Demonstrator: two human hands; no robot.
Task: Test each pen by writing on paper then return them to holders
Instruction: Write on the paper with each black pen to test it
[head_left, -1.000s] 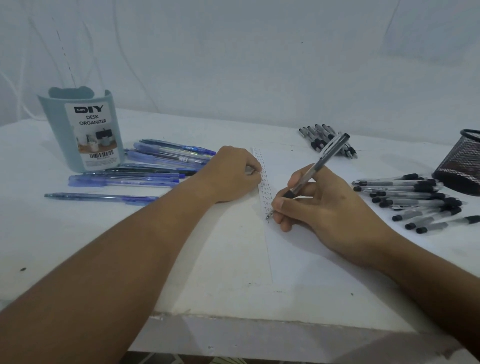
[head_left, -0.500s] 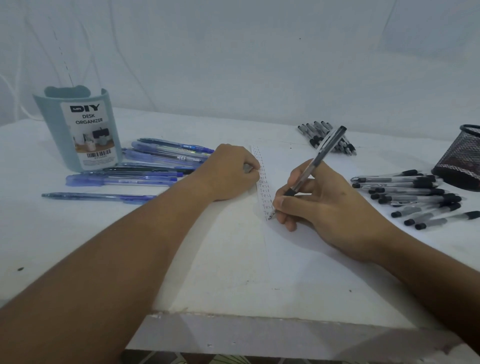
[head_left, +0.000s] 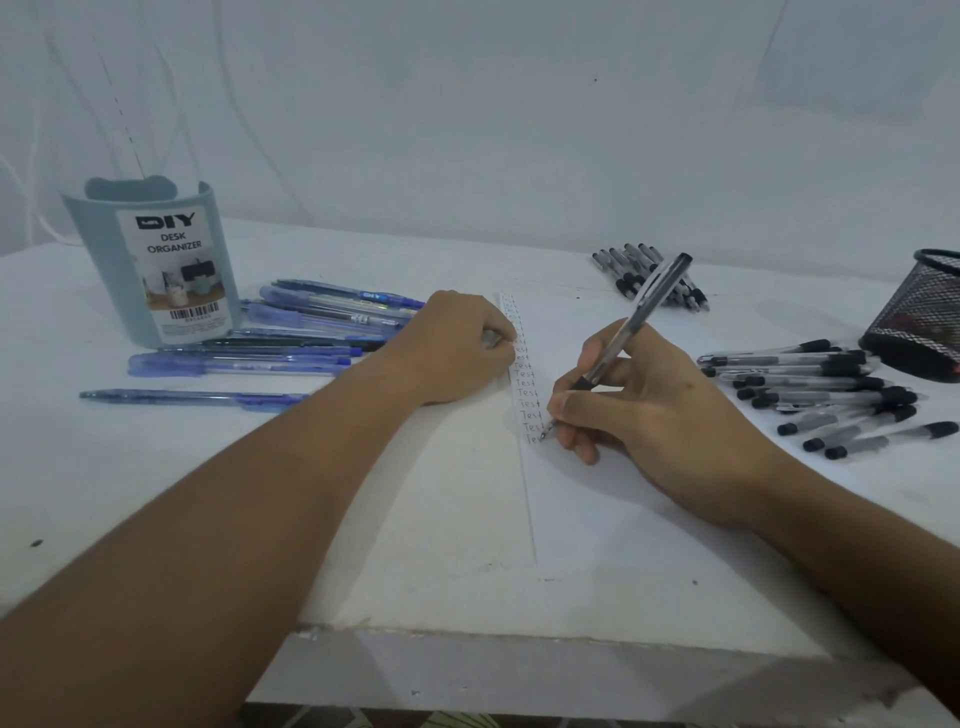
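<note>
Right hand (head_left: 654, 410) pinches the black-grip pen (head_left: 631, 332) between thumb and fingers, tip touching the paper (head_left: 597, 509) at the foot of a column of "Test" lines. Left hand (head_left: 457, 348), fingers curled into a loose fist, rests on the paper's left edge. Outward now — the blue desk organizer (head_left: 156, 270) stands far left, contents hidden; the black mesh holder (head_left: 924, 322) sits far right, inside not visible. Blue pens (head_left: 291, 332) lie by the organizer, black pens (head_left: 815, 384) by the mesh — too overlapped to count.
</note>
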